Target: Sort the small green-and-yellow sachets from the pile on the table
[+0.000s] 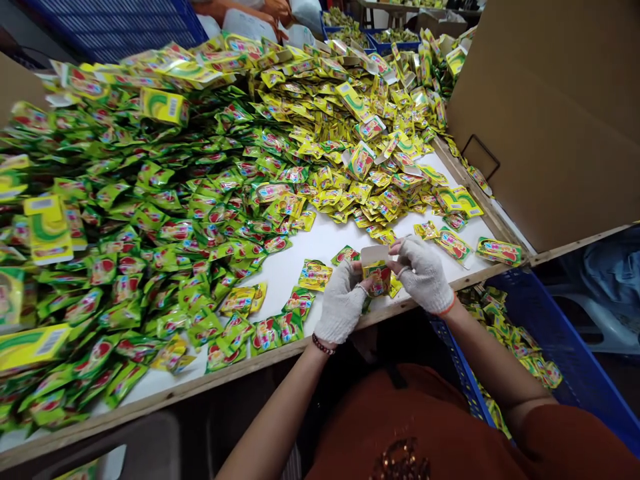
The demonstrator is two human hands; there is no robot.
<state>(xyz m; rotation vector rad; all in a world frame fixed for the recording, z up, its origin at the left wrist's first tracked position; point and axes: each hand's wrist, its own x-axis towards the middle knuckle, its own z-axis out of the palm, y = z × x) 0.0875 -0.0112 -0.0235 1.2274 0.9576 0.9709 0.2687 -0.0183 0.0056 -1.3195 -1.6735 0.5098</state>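
Observation:
My left hand (343, 303), in a white fingerless glove, grips a small printed carton (379, 279) from its left side. The carton stands roughly upright over the table's front edge, its white top flap (374, 255) raised. My right hand (424, 275), gloved the same way, has its thumb and fingers closed at the carton's upper right edge. Beside my left hand lie a yellow packet (315, 275) and a green packet (299, 302). Another green packet (345, 255) lies just behind the carton. What the carton holds is hidden.
Green packets (165, 200) pile up on the left, yellow packets (330, 120) at the back right, with cartons among them. A wooden rim (270, 360) edges the white table. A cardboard panel (545, 120) rises at right, above a blue crate (565, 340). Another person's arm (245, 12) shows behind.

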